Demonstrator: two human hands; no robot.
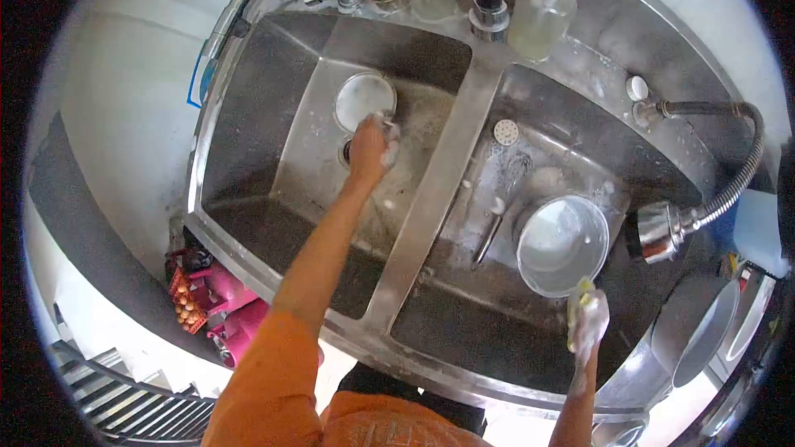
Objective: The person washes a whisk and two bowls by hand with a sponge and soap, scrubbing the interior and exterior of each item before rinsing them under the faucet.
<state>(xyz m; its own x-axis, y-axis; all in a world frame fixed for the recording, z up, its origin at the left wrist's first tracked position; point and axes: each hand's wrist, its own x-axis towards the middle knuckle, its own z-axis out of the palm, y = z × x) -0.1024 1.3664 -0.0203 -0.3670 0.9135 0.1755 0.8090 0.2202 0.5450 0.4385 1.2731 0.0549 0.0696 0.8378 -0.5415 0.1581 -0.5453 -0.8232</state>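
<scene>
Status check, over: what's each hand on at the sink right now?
Left hand gripping small round lid in left basin. Right hand soapy, holding sponge beside steel bowl. Whisk lying by the bowl.

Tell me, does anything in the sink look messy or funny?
Nothing looks broken or spilled. Soap foam covers the right hand holding a sponge, and a whisk lies loose beside the bowl. The left hand touches a small dish.

I log a double sink [451,149]: lid [364,99] in left basin; whisk [501,199] and bowl [563,244] in right basin, whisk left of bowl; soap dispenser [542,12] behind; spray hose [704,199] right.
</scene>
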